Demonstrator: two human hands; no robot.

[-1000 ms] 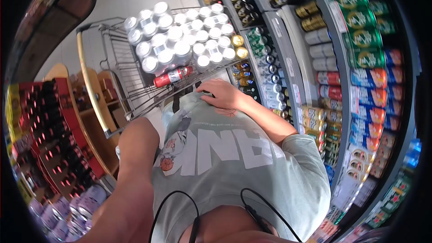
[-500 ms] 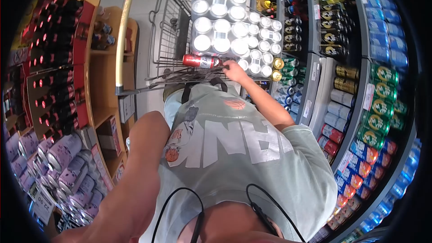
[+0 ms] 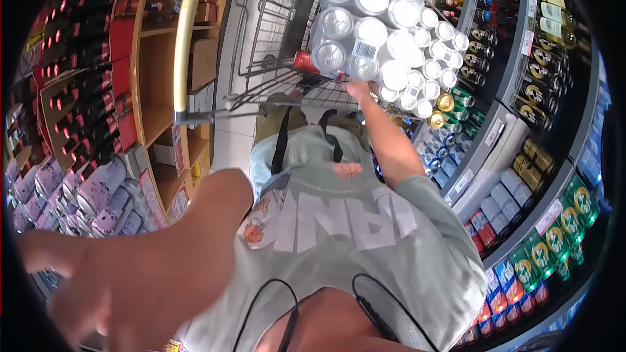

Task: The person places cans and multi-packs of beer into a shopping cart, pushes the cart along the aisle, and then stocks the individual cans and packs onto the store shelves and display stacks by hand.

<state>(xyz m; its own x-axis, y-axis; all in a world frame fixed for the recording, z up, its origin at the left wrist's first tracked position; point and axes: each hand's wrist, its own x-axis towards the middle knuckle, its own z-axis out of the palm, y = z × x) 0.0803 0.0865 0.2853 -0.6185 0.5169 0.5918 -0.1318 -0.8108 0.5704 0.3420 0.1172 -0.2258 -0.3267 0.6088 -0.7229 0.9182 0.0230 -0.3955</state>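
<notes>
My left hand [image 3: 134, 287] is raised close to the camera at lower left, blurred, its fingers apart and nothing in them. My right hand [image 3: 357, 90] is at the near side of a wire shopping cart [image 3: 277, 39], its fingers curled beside shrink-wrapped packs of silver-topped cans [image 3: 352, 42]. What those fingers grip is hidden. A red bottle or can [image 3: 303, 60] lies in the cart, mostly covered by the packs, one end pointing towards my right hand. Two gold-topped cans [image 3: 441, 111] sit at the right corner of the packs.
Shelves of dark, red-capped bottles [image 3: 85, 85] and lilac cans [image 3: 104, 192] line the left. On the right, shelves carry green cans [image 3: 541, 257], silver cans [image 3: 505, 199] and bottles [image 3: 554, 19]. A pale yellow bar [image 3: 189, 39] rises beside the wooden shelf [image 3: 160, 85].
My left hand has come down into view at lower left. The can packs now cover most of the red item, and the cart appears farther up and right in view.
</notes>
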